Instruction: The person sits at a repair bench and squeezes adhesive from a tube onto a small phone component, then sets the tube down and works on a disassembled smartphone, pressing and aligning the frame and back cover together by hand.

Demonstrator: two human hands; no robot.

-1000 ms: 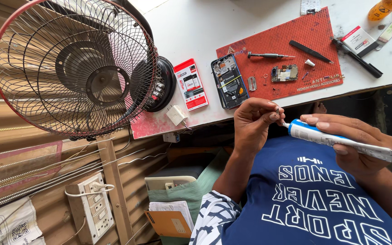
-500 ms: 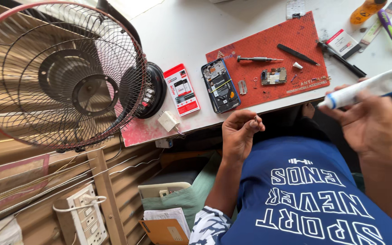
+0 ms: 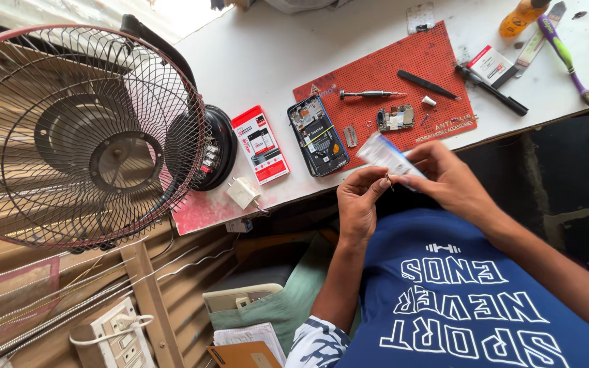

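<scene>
My right hand [image 3: 448, 180] is clenched round a small white tube [image 3: 384, 152], its nozzle end pointing down toward my other fingers. My left hand [image 3: 359, 201] is pinching a tiny dark part [image 3: 388, 180] between thumb and fingertips, right at the tube's tip; I can't tell what the part is, it's too small. Both hands sit just off the near edge of the bench [image 3: 267, 54], above my blue printed shirt [image 3: 458, 300].

Just beyond the tube lies the red work mat [image 3: 438, 61]. On its left edge rests an opened phone [image 3: 318, 135], its insides showing, half on the mat and half on the bare bench. Beside it, a small metal plate [image 3: 350, 135], then a little circuit board [image 3: 395, 118]. Further up the mat I see a precision screwdriver [image 3: 371, 94] and a black spudger [image 3: 426, 84].

Left of the phone lies a red and white packet [image 3: 260, 144], and near it a white charger plug [image 3: 243, 192] at the bench edge. A big wire-caged fan [image 3: 83, 136] fills the far left. Off to the right end: a black pen-like tool [image 3: 492, 90], a purple and green toothbrush [image 3: 566, 58] and an orange bottle [image 3: 523, 16].
</scene>
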